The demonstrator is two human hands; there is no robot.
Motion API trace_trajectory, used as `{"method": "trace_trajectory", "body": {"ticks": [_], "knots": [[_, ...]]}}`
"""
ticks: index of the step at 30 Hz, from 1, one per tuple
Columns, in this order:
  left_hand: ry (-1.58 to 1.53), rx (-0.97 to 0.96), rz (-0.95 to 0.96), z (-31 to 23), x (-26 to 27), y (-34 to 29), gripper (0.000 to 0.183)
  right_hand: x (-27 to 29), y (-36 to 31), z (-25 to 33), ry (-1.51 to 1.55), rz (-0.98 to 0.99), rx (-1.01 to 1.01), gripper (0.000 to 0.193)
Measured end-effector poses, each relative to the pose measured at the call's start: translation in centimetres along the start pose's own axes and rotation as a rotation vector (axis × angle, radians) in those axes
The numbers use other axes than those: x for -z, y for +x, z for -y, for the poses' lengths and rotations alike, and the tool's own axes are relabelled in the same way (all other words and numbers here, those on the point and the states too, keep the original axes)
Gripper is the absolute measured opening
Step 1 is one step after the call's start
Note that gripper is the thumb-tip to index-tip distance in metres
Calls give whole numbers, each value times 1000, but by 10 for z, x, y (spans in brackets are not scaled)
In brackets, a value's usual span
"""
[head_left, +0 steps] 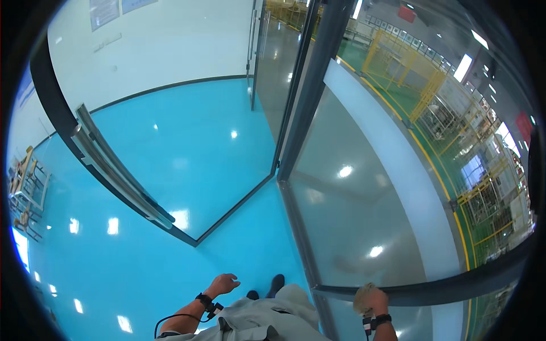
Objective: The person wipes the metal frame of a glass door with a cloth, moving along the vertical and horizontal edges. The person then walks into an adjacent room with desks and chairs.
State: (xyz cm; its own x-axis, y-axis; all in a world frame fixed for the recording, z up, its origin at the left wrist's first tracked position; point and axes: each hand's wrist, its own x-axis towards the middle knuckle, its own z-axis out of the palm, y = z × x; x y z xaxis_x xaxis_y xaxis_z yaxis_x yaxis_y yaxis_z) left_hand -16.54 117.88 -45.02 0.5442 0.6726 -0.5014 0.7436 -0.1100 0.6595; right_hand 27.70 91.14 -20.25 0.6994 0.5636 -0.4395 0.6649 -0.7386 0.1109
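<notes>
My right hand (375, 300) is closed on a crumpled beige cloth (363, 299). The cloth presses against the dark horizontal bar (426, 294) of a glass partition at the lower right. Lower centre, my left hand (222, 283) hangs in the air over the blue floor, its fingers loosely bent and slightly apart, with nothing seen in them. Each wrist wears a black band with a small device, and a cable runs from the left one. Ahead, a dark-framed glass door (196, 241) stands swung open, with a long metal pull handle (122, 179) on its left edge.
The dark upright post (298, 227) of the partition rises beside me. Through the glass lie a grey floor with a white strip (398, 176) and yellow fencing (421, 85) around machinery. A table with stools (27, 179) stands far left, near a white wall (170, 40).
</notes>
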Motion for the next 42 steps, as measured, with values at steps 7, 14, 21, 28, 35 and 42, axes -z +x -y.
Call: {"method": "trace_trajectory", "body": {"ticks": [7, 14, 21, 28, 35, 42], "knots": [[76, 3, -29, -24, 20, 60, 48, -72, 87, 11, 97, 217, 257, 56], [95, -203, -20, -108, 68, 155, 46, -71, 226, 83, 439, 149, 204, 63], [74, -192, 21, -191, 98, 214, 40, -17, 310, 181, 579, -37, 467, 71], [0, -218, -57, -147, 124, 247, 42, 87, 357, 263, 774, -138, 639, 71], [-186, -103, -588, -157, 250, 280, 39, 202, 412, 325, 1051, -369, 777, 52], [-287, -133, -807, -177, 329, 312, 44, 314, 450, 378, 1266, -625, 798, 49]]}}
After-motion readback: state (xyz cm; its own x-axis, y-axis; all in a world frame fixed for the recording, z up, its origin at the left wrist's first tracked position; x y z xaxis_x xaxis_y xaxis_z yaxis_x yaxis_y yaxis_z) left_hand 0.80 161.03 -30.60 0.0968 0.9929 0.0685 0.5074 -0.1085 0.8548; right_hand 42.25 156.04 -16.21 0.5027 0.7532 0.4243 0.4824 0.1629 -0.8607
